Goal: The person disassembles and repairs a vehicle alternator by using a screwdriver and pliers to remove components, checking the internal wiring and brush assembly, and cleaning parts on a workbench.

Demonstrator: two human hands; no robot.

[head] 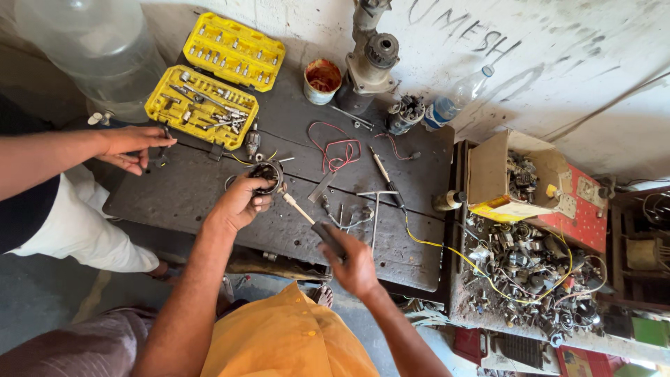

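My left hand (242, 201) grips a round black metal ring-shaped part (266, 172) with wires, held on the dark workbench (181, 192). My right hand (354, 265) is closed on the dark handle of a screwdriver (312, 222) whose light shaft points up-left toward that part. Another person's hand (132, 146) reaches in from the left and touches a small dark tool near the open yellow socket set case (202, 105).
On the bench lie red wire loops (338, 150), a T-handle wrench (375, 209), a second screwdriver (385, 174), an orange-stained tin (322, 80), a motor assembly (370, 59) and a plastic bottle (457, 98). A cardboard box (513, 178) and a tray of scrap parts (530, 265) stand right. A large water jug (105, 49) is top left.
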